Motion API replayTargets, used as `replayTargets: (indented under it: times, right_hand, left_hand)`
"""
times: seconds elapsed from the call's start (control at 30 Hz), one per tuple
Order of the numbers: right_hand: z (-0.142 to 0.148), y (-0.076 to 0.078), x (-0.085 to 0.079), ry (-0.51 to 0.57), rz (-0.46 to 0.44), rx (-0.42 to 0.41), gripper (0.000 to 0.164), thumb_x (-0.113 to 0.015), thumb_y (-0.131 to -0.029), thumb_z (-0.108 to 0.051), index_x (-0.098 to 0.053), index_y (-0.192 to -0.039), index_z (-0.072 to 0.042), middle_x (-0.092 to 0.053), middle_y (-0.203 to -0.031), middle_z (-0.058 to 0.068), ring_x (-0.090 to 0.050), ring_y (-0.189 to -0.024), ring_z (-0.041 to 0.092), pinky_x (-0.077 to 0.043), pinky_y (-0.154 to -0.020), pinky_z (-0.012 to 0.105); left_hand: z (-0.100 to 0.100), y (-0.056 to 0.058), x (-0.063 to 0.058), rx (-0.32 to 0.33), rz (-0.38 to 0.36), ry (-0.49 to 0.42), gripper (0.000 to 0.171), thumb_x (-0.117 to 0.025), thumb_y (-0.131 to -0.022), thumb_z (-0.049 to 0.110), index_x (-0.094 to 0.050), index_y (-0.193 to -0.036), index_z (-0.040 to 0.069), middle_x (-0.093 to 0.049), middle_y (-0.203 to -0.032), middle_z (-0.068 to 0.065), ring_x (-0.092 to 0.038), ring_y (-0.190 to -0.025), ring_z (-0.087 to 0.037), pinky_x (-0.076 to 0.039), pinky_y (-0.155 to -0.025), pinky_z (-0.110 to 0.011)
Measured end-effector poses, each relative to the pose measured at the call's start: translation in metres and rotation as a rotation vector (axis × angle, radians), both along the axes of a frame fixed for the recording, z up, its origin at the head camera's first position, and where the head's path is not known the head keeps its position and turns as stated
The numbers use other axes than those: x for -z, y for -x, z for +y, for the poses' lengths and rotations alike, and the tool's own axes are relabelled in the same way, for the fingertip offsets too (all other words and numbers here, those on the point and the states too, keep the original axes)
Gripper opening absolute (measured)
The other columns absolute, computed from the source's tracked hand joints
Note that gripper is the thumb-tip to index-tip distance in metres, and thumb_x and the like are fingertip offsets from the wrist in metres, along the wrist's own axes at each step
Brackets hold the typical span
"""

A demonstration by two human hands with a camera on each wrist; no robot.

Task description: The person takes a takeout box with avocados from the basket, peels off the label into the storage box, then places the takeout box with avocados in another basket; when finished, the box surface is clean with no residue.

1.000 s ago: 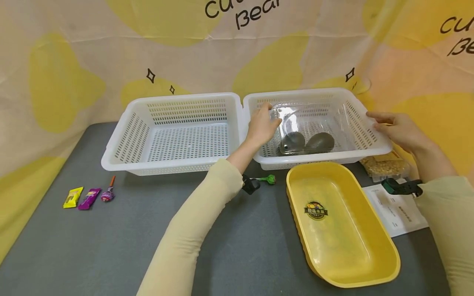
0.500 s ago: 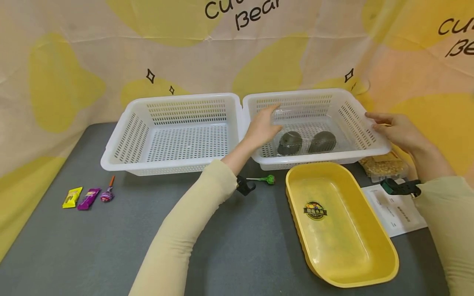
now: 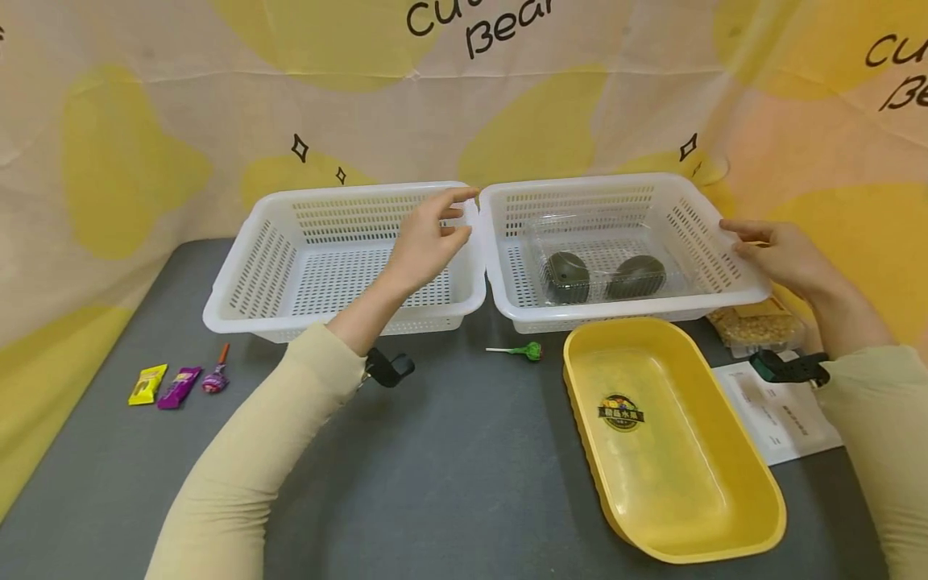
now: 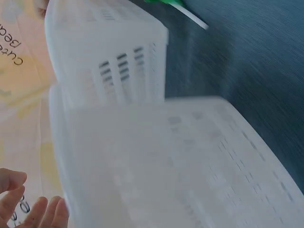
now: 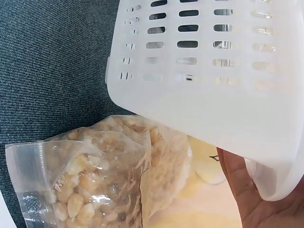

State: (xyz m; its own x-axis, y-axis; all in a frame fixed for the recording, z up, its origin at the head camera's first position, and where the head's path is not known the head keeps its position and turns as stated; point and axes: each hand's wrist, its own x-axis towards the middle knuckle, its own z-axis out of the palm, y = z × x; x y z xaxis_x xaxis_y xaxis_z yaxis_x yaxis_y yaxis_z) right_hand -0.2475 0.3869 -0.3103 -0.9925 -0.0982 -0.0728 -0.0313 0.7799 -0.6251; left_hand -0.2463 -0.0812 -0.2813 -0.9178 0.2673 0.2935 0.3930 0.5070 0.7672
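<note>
My left hand (image 3: 428, 242) hovers over the right part of the left white basket (image 3: 341, 326), its fingers loosely bent and holding nothing. In the left wrist view its fingertips (image 4: 45, 213) show at the lower left, beside the basket's rim. At the outer end of the right white basket (image 3: 623, 314), my right hand (image 3: 786, 254) grips the rim; in the right wrist view part of the fingers is hidden behind that rim. Inside the right basket lies a clear plastic box (image 3: 602, 234). Two dark green, avocado-like fruits (image 3: 636, 276) are in the box.
A yellow tray (image 3: 674, 483) stands in front of the right basket. A bag of corn kernels (image 5: 95, 190) and a white paper (image 3: 779, 411) lie to its right. A green lollipop (image 3: 532, 351), a purple lollipop (image 3: 214, 380) and yellow (image 3: 148, 385) and purple (image 3: 179, 388) wrapped sweets lie on the table.
My left hand has let go of the clear box, which now lies flatter in the right basket, and has moved left over the other basket. My right hand has stayed at the rim.
</note>
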Motion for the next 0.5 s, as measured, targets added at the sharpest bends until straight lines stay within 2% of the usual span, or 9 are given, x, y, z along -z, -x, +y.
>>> replayTargets:
  times: [0.17, 0.23, 0.3, 0.33, 0.4, 0.43, 0.5]
  right_hand:
    - [-0.001, -0.002, -0.005, -0.05, -0.02, -0.01, 0.05, -0.041, -0.105, -0.019, -0.035, -0.149, 0.005, -0.038, -0.141, 0.04, -0.046, -0.073, -0.017, -0.048, -0.061, 0.014]
    - [-0.003, -0.003, -0.007, -0.087, -0.027, -0.008, 0.052, -0.039, -0.106, -0.023, -0.034, -0.15, 0.004, -0.038, -0.141, 0.04, -0.055, -0.079, -0.005, -0.048, -0.06, 0.015]
    - [-0.008, -0.005, -0.011, -0.126, -0.012, 0.015, 0.055, -0.036, -0.106, -0.028, -0.032, -0.151, 0.003, -0.039, -0.143, 0.039, -0.063, -0.091, 0.016, -0.045, -0.062, 0.018]
    - [-0.011, -0.006, -0.012, -0.136, 0.007, 0.031, 0.056, -0.035, -0.106, -0.03, -0.032, -0.151, 0.002, -0.039, -0.144, 0.039, -0.063, -0.098, 0.028, -0.043, -0.062, 0.017]
    - [-0.02, -0.009, -0.016, -0.144, 0.062, 0.072, 0.058, -0.033, -0.106, -0.033, -0.029, -0.153, 0.001, -0.036, -0.147, 0.039, -0.051, -0.114, 0.053, -0.05, -0.072, 0.031]
    - [-0.026, -0.01, -0.018, -0.146, 0.103, 0.088, 0.058, -0.033, -0.106, -0.033, -0.029, -0.153, 0.001, -0.035, -0.149, 0.039, -0.047, -0.12, 0.055, -0.051, -0.082, 0.04]
    - [-0.039, -0.012, -0.022, -0.149, 0.203, 0.102, 0.056, -0.034, -0.106, -0.03, -0.03, -0.152, 0.002, -0.032, -0.151, 0.039, -0.035, -0.132, 0.059, -0.043, -0.1, 0.058]
  left_hand:
    - [-0.026, -0.012, -0.001, -0.032, 0.07, 0.057, 0.047, -0.061, -0.093, 0.005, -0.055, -0.14, 0.011, -0.055, -0.145, -0.009, -0.059, -0.127, -0.029, -0.052, -0.104, -0.041]
    - [-0.035, -0.019, 0.0, -0.05, 0.12, 0.105, 0.046, -0.061, -0.094, 0.007, -0.055, -0.139, 0.011, -0.056, -0.144, -0.01, -0.057, -0.128, -0.03, -0.049, -0.106, -0.043]
    - [-0.042, -0.027, 0.002, -0.067, 0.157, 0.137, 0.045, -0.061, -0.094, 0.008, -0.056, -0.139, 0.009, -0.057, -0.143, -0.012, -0.054, -0.131, -0.031, -0.045, -0.109, -0.047]
    - [-0.045, -0.031, 0.004, -0.077, 0.175, 0.154, 0.045, -0.061, -0.094, 0.008, -0.056, -0.138, 0.008, -0.057, -0.143, -0.013, -0.053, -0.132, -0.031, -0.043, -0.11, -0.048]
    - [-0.049, -0.039, 0.008, -0.096, 0.196, 0.177, 0.045, -0.06, -0.094, 0.01, -0.055, -0.139, 0.007, -0.055, -0.143, -0.016, -0.048, -0.135, -0.034, -0.038, -0.113, -0.051]
    - [-0.051, -0.044, 0.01, -0.103, 0.202, 0.187, 0.046, -0.06, -0.094, 0.01, -0.054, -0.14, 0.006, -0.054, -0.144, -0.017, -0.046, -0.137, -0.035, -0.036, -0.114, -0.052]
    - [-0.054, -0.052, 0.015, -0.12, 0.223, 0.223, 0.049, -0.06, -0.095, 0.012, -0.051, -0.142, 0.005, -0.05, -0.145, -0.02, -0.043, -0.138, -0.038, -0.033, -0.115, -0.054]
